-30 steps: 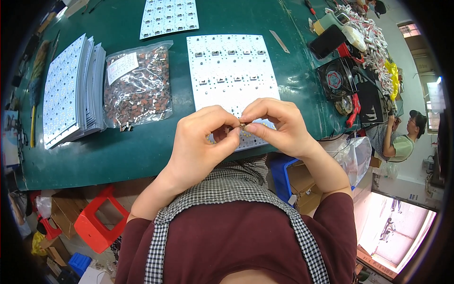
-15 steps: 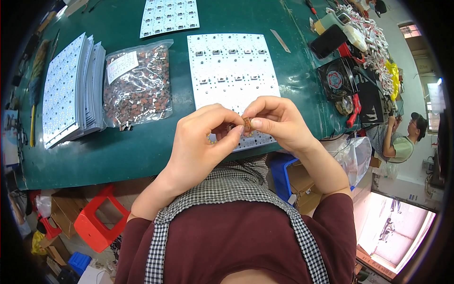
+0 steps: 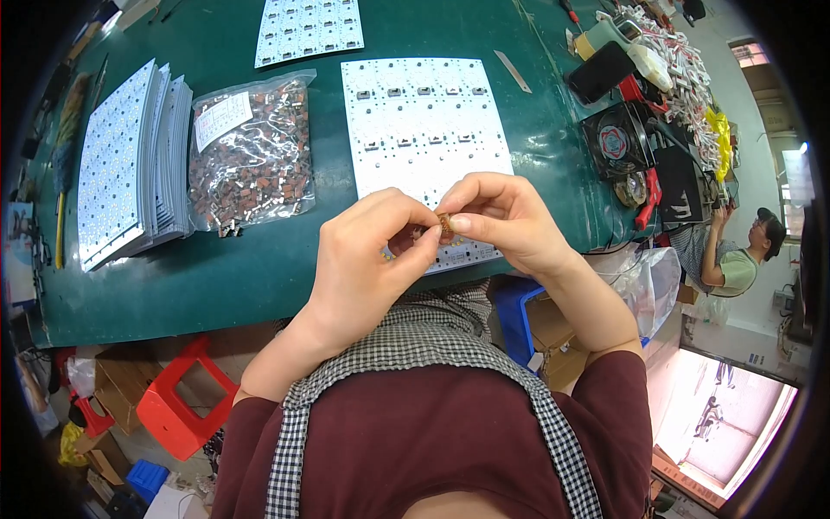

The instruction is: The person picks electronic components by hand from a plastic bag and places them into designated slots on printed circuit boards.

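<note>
Both hands meet over the near part of a white circuit board (image 3: 415,112), which carries rows of small dark components. My right hand (image 3: 506,225) pinches a small brown, copper-toned component (image 3: 446,227) between thumb and fingers. At its left side, my left hand (image 3: 367,251) is closed, thumb and forefinger tips pressed together against or right beside that component. Whatever else lies inside the left fingers is mostly hidden; small light bits show below them. Left of the board lies a clear plastic bag (image 3: 259,173) full of red-brown components with metal legs.
A tall stack of white boards (image 3: 130,164) stands at the left, another board (image 3: 309,33) lies at the back. A thin metal strip (image 3: 513,72), a phone (image 3: 601,73), a fan (image 3: 616,144) and a heap of white connectors (image 3: 683,65) are to the right. A co-worker (image 3: 743,255) sits beyond.
My fingertips and the brown component have shifted slightly left, and the component appears turned. Both hands stay close together over the board.
</note>
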`<action>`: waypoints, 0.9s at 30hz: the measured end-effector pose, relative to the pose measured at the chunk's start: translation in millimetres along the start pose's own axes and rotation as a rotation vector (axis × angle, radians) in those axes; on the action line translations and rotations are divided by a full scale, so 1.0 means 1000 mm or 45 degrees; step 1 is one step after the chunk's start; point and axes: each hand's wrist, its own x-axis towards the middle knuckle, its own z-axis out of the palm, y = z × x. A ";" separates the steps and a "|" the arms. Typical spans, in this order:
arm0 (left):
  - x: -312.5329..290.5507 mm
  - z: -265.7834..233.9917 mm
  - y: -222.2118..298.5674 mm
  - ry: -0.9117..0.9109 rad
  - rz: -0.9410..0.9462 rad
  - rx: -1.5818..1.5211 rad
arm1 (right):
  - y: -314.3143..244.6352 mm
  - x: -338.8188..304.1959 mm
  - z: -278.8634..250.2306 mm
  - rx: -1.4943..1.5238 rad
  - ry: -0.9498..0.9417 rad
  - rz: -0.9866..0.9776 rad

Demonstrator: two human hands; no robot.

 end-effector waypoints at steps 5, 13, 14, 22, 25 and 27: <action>0.001 -0.002 0.002 -0.024 0.006 0.073 | 0.002 0.001 0.000 -0.062 0.015 -0.032; 0.002 -0.001 -0.006 -0.027 -0.036 -0.102 | 0.005 0.001 -0.003 0.085 0.038 0.025; 0.002 -0.001 -0.006 -0.025 -0.037 -0.103 | 0.006 0.001 -0.003 0.084 0.037 0.027; 0.003 0.005 -0.004 0.000 0.031 -0.084 | 0.015 0.003 -0.011 0.440 -0.094 0.138; 0.003 0.005 -0.001 0.005 0.005 -0.041 | 0.009 0.002 -0.018 0.432 -0.074 0.126; -0.001 0.007 -0.004 0.037 -0.031 -0.076 | -0.013 0.009 -0.040 -0.027 0.030 -0.193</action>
